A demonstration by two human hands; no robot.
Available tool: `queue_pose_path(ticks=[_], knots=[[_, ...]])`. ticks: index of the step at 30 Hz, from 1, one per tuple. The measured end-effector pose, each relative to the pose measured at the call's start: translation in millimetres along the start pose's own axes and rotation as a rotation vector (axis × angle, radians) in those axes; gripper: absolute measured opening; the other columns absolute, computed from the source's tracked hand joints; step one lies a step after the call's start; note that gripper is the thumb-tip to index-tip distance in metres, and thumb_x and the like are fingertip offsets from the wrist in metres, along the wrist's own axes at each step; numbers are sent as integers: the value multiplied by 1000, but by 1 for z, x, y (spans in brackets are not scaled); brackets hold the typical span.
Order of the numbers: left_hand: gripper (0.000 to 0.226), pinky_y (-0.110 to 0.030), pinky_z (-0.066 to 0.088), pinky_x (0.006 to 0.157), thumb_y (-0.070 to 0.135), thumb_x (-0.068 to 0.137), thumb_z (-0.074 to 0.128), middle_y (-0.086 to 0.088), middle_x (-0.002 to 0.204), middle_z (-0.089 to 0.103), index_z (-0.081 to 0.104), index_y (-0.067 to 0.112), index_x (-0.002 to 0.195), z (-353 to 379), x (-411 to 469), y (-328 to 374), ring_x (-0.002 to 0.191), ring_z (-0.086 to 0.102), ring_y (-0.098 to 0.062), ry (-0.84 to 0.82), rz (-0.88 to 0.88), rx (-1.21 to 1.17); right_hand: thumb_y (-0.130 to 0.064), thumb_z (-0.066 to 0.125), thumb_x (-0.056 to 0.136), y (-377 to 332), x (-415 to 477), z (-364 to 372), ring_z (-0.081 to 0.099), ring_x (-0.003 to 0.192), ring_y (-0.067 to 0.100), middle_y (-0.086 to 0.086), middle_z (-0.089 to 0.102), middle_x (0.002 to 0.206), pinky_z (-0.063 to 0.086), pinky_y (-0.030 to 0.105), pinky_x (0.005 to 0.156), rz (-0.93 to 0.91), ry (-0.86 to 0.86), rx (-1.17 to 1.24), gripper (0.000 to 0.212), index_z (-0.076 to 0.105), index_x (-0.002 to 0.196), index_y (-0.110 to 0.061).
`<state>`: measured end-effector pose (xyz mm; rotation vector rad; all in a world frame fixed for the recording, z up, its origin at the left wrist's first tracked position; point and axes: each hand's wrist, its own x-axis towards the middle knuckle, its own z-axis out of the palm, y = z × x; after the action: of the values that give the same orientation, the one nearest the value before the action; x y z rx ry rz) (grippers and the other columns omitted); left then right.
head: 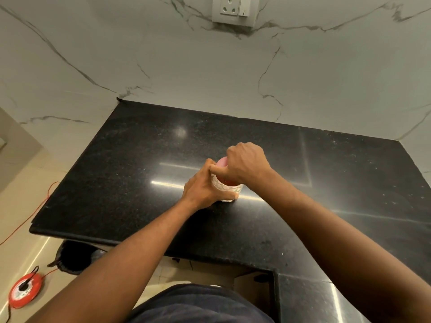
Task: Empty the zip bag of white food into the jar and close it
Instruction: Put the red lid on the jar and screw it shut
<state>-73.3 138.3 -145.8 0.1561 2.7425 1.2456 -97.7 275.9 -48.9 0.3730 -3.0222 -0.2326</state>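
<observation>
A clear patterned jar (228, 189) stands upright on the black granite counter (130, 173), near its middle. My left hand (202, 185) wraps around the jar's left side. A pink-red lid (222, 163) sits on top of the jar, and my right hand (245, 164) grips it from above, covering most of it. What the jar holds is hard to make out behind my fingers. No zip bag is in view.
A marble-look wall (210, 73) with a socket plate (232, 9) rises behind the counter. On the floor at the left lie a red cable reel (25, 290) with an orange cord and a dark bin (74, 256) under the counter edge.
</observation>
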Motion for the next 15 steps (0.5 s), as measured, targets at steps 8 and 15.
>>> queue_pose_path(ticks=[8, 15], knots=[[97, -34, 47, 81, 78, 44, 88, 21, 117, 54, 31, 49, 118, 1, 1, -3, 103, 58, -12, -25, -4, -40, -43, 84, 74, 18, -5, -14, 57, 99, 13, -5, 66, 132, 41, 22, 63, -271, -270, 205, 79, 53, 146, -43], [96, -40, 56, 82, 78, 44, 88, 17, 114, 61, 35, 45, 117, -6, -1, 3, 100, 65, -15, -31, 7, 7, -54, 72, 81, 18, -16, -7, 64, 100, 15, -5, 73, 124, 38, 26, 73, -240, -119, 214, 71, 55, 147, -34]])
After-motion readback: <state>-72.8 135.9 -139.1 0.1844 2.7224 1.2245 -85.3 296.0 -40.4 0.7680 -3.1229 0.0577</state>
